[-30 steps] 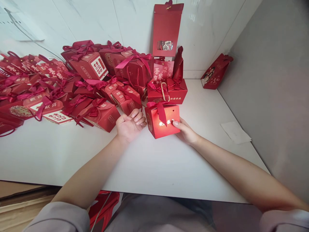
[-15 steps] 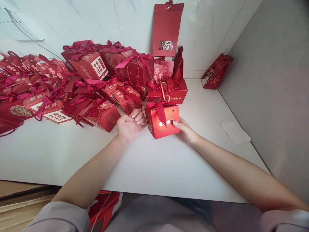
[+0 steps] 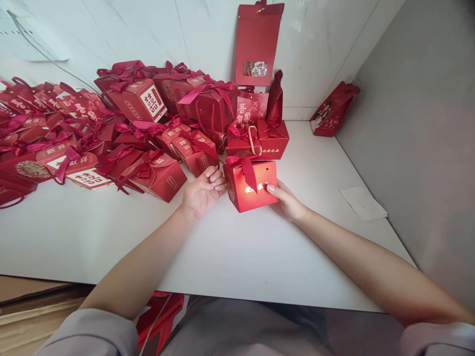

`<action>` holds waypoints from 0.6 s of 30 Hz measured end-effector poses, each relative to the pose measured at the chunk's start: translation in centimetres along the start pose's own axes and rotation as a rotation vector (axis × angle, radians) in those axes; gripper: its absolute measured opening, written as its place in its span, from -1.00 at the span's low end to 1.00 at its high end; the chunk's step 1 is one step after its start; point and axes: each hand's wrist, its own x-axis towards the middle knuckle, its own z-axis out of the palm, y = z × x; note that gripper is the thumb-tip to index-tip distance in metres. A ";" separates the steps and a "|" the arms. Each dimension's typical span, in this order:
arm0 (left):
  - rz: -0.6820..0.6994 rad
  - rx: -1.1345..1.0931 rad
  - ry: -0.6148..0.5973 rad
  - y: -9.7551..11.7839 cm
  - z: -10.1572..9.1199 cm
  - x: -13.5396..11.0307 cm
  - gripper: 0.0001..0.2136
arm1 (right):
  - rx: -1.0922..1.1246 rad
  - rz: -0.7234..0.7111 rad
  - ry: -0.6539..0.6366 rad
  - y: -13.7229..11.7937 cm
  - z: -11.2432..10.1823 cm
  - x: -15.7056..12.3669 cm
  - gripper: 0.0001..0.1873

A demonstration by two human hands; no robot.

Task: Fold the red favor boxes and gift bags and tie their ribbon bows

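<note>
My right hand (image 3: 288,201) grips a bright red gift box (image 3: 256,180) at its right side, thumb on the front face and the other fingers hidden behind. Gold characters and two small dark holes mark that face, and a dark red ribbon bow (image 3: 247,168) lies over the top edge and hangs down the front. Palm upward, my left hand (image 3: 203,194) is by the box's left side with its fingers curled in; nothing shows in them. Whether its fingertips touch the box I cannot tell. Directly behind stands another red box (image 3: 274,148) with a bow and cord handle.
Many ribboned red boxes (image 3: 156,175) crowd the left and back of the white table (image 3: 237,267). A tall red box (image 3: 258,47) stands high against the wall. One more red box (image 3: 332,111) sits in the right corner, and white paper (image 3: 361,202) lies near the right edge.
</note>
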 end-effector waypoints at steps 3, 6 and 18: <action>0.005 0.017 -0.003 0.0 -0.1 0.0 -0.64 | 0.014 -0.001 -0.014 0.0 0.0 0.0 -0.43; 0.005 0.045 -0.026 0.1 -0.4 0.1 -0.65 | 0.029 -0.012 -0.028 0.0 -0.1 0.0 -0.47; 0.004 0.094 -0.082 0.2 -0.6 0.2 -0.65 | 0.024 0.010 -0.025 0.0 -0.1 0.0 -0.44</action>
